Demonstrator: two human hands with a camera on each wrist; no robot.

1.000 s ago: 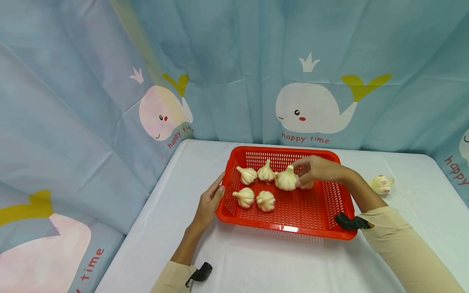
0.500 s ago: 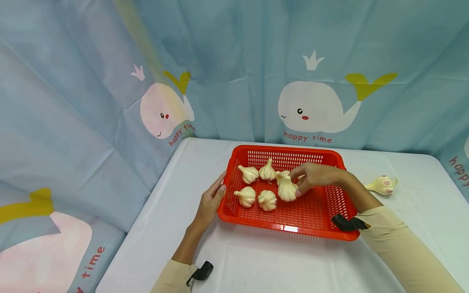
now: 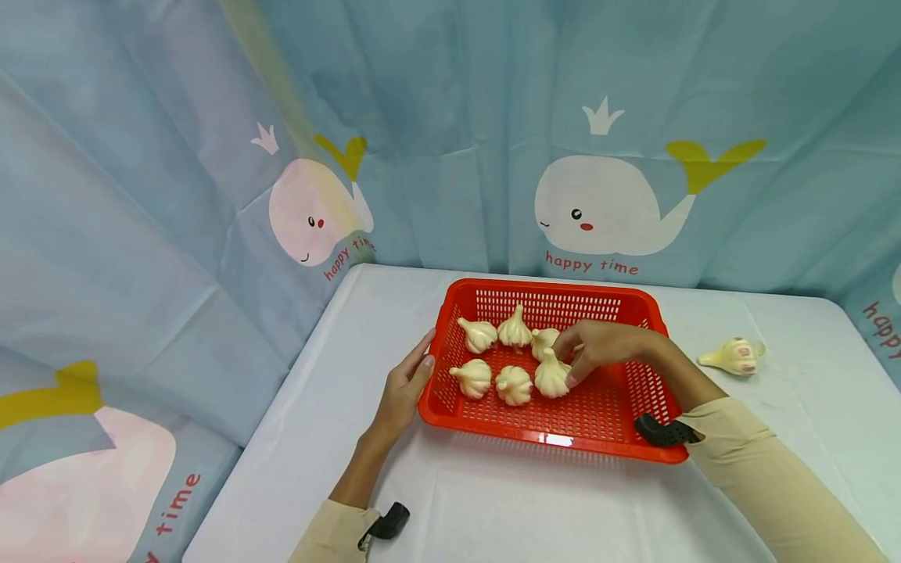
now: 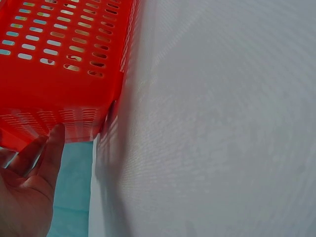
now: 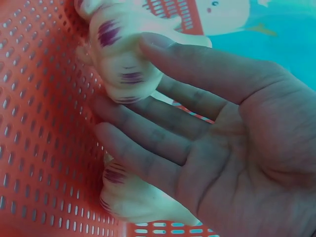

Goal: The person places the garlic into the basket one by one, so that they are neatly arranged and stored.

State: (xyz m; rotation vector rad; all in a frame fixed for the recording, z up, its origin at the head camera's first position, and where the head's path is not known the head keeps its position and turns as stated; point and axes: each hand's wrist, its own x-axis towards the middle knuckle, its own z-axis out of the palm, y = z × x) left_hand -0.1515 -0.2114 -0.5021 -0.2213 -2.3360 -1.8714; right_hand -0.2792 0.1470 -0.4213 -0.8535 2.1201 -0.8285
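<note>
In the head view my right hand (image 3: 598,344) reaches into a red plastic basket (image 3: 542,446) and pinches a garlic bulb (image 3: 551,378) between thumb and fingers, stem up, low in the basket. The right wrist view shows the thumb on this purple-streaked bulb (image 5: 123,59), with another bulb (image 5: 143,197) behind the fingers. Beside it sit more bulbs: one (image 3: 545,342) behind, close to my fingers, and one (image 3: 514,385) to its left. My left hand (image 3: 403,395) rests against the basket's left side; its fingers (image 4: 52,155) lie extended along the outer wall.
Another garlic bulb (image 3: 737,356) lies on the white tablecloth (image 3: 535,508) right of the basket. Several bulbs, including one (image 3: 473,379) at front left, fill the basket's left half. A blue whale-print curtain (image 3: 450,203) hangs behind the table.
My right hand has brought its garlic bulb toward the near side and down, beside the front row. The bulb behind it is now more exposed. My left hand stays at the basket.
</note>
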